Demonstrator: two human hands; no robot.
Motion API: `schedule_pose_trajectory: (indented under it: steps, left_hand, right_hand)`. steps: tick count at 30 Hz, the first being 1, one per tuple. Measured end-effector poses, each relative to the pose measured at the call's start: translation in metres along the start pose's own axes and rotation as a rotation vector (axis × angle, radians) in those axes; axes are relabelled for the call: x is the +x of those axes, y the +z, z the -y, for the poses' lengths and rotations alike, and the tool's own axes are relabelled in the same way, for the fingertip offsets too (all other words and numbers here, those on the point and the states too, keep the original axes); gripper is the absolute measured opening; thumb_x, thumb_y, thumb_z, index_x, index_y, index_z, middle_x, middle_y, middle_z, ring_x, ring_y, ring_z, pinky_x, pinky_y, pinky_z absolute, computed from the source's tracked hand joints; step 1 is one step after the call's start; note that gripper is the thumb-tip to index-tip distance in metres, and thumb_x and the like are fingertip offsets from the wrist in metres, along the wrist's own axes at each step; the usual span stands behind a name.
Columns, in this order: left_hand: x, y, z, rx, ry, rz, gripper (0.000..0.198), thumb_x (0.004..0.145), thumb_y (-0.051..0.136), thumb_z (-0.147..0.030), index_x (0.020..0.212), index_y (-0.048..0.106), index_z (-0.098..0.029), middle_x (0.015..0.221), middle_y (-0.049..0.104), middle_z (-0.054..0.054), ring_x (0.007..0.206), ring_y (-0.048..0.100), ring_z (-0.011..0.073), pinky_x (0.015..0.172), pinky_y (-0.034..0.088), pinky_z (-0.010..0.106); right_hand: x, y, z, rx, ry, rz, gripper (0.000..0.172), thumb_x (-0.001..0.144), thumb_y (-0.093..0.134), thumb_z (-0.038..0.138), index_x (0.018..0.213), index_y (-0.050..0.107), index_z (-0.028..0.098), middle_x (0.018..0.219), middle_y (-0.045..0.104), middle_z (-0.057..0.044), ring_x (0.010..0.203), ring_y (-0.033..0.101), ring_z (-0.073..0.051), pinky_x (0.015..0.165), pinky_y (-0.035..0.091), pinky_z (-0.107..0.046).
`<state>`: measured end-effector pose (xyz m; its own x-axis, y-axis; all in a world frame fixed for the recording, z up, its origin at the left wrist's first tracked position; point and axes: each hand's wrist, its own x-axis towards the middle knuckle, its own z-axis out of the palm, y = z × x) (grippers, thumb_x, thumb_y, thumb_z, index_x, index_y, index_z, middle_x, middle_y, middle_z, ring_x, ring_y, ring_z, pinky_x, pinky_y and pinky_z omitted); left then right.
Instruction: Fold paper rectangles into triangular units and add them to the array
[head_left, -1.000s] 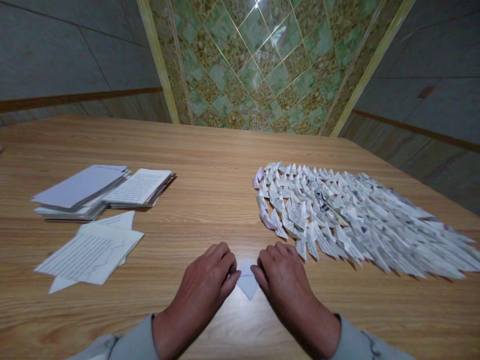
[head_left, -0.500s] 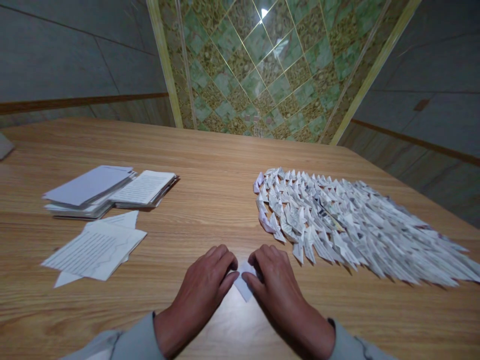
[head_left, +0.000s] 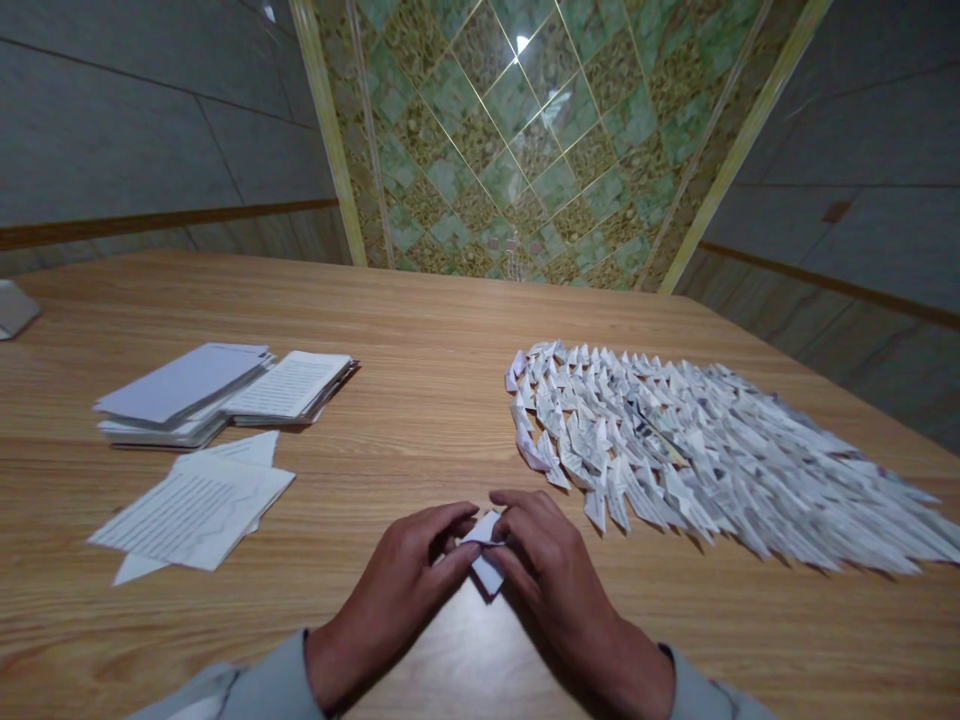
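Note:
A small folded piece of white paper (head_left: 489, 576) is held between my two hands, near the front of the wooden table. My left hand (head_left: 420, 555) pinches its left side with thumb and fingers. From the other side, my right hand (head_left: 546, 555) grips it, thumb low and forefinger stretched over the far edge. A crease with a dark line runs across the paper between the thumb tips. The fingers hide part of its sides. To the right lie many folded paper boats (head_left: 645, 430), packed in rows.
Stacked sheets (head_left: 184, 385) and a smaller printed pile (head_left: 292, 385) lie at the left. Nearer are loose printed sheets (head_left: 199, 510), overlapping. A pale box-like object (head_left: 13, 310) sits at the far left edge. The wooden table (head_left: 420, 330) reaches toward a tiled wall (head_left: 510, 180).
My fingers have shifted on the paper, and more of it now shows, with a raised crease between the thumbs. The view has tilted slightly. The paper piles and boats are unmoved.

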<state>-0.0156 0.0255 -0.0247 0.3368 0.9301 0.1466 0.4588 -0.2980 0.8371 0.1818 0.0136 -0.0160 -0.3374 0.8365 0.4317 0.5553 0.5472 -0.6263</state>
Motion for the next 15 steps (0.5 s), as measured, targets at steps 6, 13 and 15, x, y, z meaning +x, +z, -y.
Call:
schedule_pose_trajectory:
  steps: [6, 13, 15]
  left_hand:
    - [0.004, -0.002, -0.011, -0.482, -0.180, 0.060, 0.016, 0.081, 0.071, -0.024, 0.092, 0.078, -0.016, 0.088, 0.079, 0.006, 0.081, 0.070, 0.0218, 0.073, 0.052, 0.028]
    - [0.000, -0.001, -0.013, -0.520, -0.196, 0.051, 0.017, 0.084, 0.072, -0.030, 0.080, 0.076, -0.014, 0.076, 0.077, 0.008, 0.072, 0.069, 0.0214, 0.069, 0.051, 0.030]
    - [-0.001, -0.002, -0.014, -0.474, -0.175, 0.043, 0.018, 0.084, 0.072, -0.030, 0.077, 0.076, -0.014, 0.074, 0.076, 0.007, 0.071, 0.068, 0.0207, 0.068, 0.051, 0.030]
  right_hand:
    - [0.001, -0.004, 0.005, 0.042, -0.057, -0.018, 0.014, 0.089, 0.069, 0.007, 0.092, 0.064, 0.020, 0.124, 0.068, -0.011, 0.113, 0.060, -0.026, 0.094, 0.049, -0.039]
    - [0.004, -0.006, 0.007, 0.385, 0.322, 0.021, 0.014, 0.087, 0.070, 0.017, 0.100, 0.067, 0.019, 0.083, 0.070, -0.001, 0.074, 0.063, -0.017, 0.066, 0.046, -0.028]
    - [0.005, -0.007, 0.007, 0.340, 0.303, 0.055, 0.007, 0.089, 0.067, 0.022, 0.083, 0.070, 0.018, 0.073, 0.066, -0.001, 0.070, 0.060, -0.017, 0.063, 0.042, -0.027]
